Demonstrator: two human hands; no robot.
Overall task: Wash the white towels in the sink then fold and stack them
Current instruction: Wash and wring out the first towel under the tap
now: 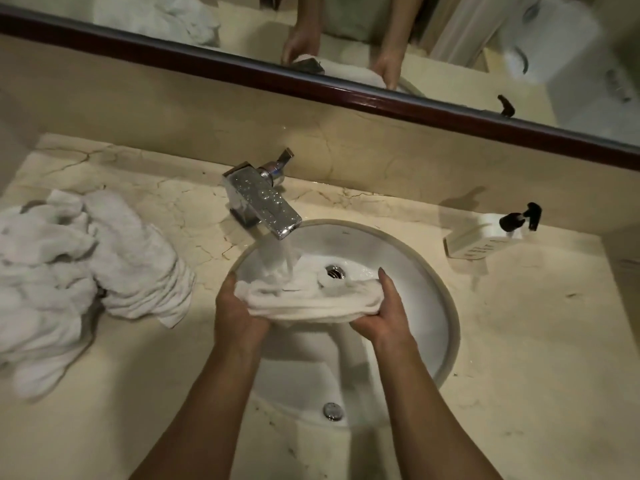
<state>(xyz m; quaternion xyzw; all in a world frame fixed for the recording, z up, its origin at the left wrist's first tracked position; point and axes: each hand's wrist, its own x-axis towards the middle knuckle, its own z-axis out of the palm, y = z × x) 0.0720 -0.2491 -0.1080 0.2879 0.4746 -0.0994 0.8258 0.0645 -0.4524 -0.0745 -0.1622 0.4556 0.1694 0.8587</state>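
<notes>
**Inspector A:** Head view. A white towel (311,299) is held bunched over the round white sink (446,327), near the centre of the frame. Can the grip be confirmed?

**Inspector B:** Confirmed. The left hand (235,313) is curled round the towel's 9 o'clock end, and the right hand (384,313) is clamped on its 3 o'clock end, fingers pointing toward 12 o'clock. The hands are kept apart, with the towel stretched between them.

**Inspector A:** Is water noted?

**Inspector B:** A stream is seen falling from the chrome faucet (263,199), set at 11 o'clock of the basin, onto the towel's upper left part. Droplets are visible on the spout.

**Inspector A:** Other towels?

**Inspector B:** A heap of crumpled white towels (76,278) is recorded on the marble counter (519,341), at 9 o'clock of the sink and well apart from the held one. Whether they are wet cannot be told.

**Inspector A:** Remaining items?

**Inspector B:** A white soap dispenser (485,237) with a dark pump is placed at 2 o'clock of the basin. The drain (335,271) is seen just past the towel at 12 o'clock. A dark-framed mirror (381,15) is mounted along the top, in which both hands and the towel are reflected.
</notes>
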